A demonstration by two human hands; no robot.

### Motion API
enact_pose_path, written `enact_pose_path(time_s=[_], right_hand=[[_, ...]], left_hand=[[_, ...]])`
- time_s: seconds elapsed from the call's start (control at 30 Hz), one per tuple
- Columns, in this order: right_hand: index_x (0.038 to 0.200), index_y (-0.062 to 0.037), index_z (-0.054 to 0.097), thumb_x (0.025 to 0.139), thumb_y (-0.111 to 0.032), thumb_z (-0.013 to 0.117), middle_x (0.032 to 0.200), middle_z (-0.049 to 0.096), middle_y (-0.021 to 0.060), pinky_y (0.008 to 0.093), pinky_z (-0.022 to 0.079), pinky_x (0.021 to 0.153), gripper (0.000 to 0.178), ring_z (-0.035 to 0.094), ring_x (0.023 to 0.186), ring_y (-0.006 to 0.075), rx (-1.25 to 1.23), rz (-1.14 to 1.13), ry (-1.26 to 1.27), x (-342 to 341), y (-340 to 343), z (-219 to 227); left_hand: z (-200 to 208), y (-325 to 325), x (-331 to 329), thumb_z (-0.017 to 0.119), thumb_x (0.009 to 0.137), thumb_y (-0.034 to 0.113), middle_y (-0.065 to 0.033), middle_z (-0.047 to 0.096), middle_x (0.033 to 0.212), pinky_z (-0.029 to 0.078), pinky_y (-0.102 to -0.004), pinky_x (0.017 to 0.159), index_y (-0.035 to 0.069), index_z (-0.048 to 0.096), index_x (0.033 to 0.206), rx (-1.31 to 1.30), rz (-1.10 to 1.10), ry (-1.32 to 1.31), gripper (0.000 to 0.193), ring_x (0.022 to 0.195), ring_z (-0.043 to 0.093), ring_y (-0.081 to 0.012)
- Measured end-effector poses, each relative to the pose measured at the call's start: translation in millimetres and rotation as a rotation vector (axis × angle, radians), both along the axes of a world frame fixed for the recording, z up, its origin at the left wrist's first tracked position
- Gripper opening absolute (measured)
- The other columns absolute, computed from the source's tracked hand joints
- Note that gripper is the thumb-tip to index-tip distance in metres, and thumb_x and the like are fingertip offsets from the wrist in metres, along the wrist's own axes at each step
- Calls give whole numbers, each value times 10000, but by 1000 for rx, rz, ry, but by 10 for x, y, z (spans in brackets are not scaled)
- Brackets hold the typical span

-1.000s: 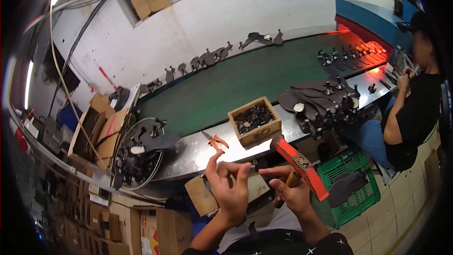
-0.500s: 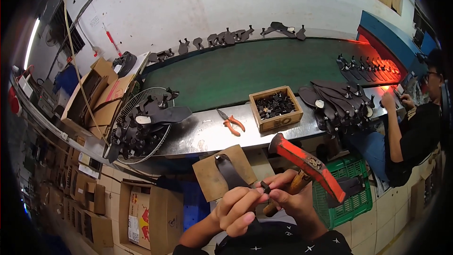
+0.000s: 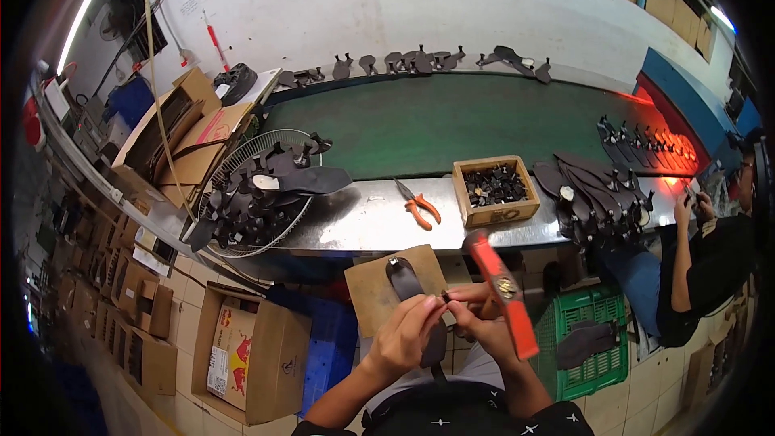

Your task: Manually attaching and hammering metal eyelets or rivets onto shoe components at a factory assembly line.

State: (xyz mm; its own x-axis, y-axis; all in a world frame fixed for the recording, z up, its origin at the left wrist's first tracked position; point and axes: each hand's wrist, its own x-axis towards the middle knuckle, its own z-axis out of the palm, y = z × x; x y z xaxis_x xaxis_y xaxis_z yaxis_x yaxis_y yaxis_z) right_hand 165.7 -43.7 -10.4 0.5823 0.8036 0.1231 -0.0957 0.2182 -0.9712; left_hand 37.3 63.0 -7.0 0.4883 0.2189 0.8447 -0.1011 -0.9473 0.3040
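My left hand [image 3: 400,335] and my right hand [image 3: 488,327] meet over my lap, fingertips pinching a small black piece [image 3: 445,296] that looks like a heel tip. A hammer [image 3: 508,299] with a red head is also held in my right hand; its head rises above the knuckles and its handle is mostly hidden. Just beyond the fingers, a dark shoe sole with a small heel [image 3: 404,278] lies across a tan board [image 3: 367,299]. My hands partly cover the sole's near end.
On the metal bench are orange-handled pliers [image 3: 418,208], a wooden box [image 3: 499,214] of small black pieces and piled soles [image 3: 593,194]. A wire basket [image 3: 295,230] holds more soles. Behind runs a green conveyor belt [image 3: 452,121]. A green crate [image 3: 577,383] and a co-worker [image 3: 710,266] are at right.
The view has shifted, so the bench sits further right. The hammer head in my right hand has turned more upright. Both hands still pinch the small black piece.
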Motion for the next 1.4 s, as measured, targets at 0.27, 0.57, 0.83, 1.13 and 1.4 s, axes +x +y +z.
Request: enact_pose_path(time_s=[0.27,0.57,0.83,1.13,1.4], right_hand=[[1056,42,675,861,-81,727,925,712,78,247,526,721,236,642,797,91,-126,163,-375,322,706,-361],[1060,-4,623,796,-35,673,797,632,180,338,492,653,270,606,670,289,-139,388,-791,523,1104,-498],[1080,-39,637,781,-16,684,953,670,138,353,513,724,303,650,809,307,-42,329,-964,525,1037,-473],[1019,-6,614,781,-5,635,1002,627,141,373,499,719,239,629,813,334,-63,318,-938,523,960,-432],[1195,-3,520,927,-108,619,771,574,131,330,467,628,304,564,636,296,-186,262,-565,315,490,-72]], left_hand=[[-702,897,73,828,722,241,-137,607,1044,458,-403,899,10,549,1226,-381,378,198,620,1016,581,-344],[-830,932,34,713,814,39,-147,731,980,530,-293,765,-14,680,1115,-838,-17,310,307,859,696,-172],[-949,934,34,723,801,74,-166,720,969,524,-306,766,3,684,1111,-867,-23,302,320,843,695,-201],[-967,878,77,780,785,128,-119,725,996,523,-287,740,12,703,1077,-773,-30,153,324,807,673,-185],[-886,910,13,743,809,84,-65,745,898,520,-241,717,-7,729,1039,-969,-67,279,248,782,653,-77]])
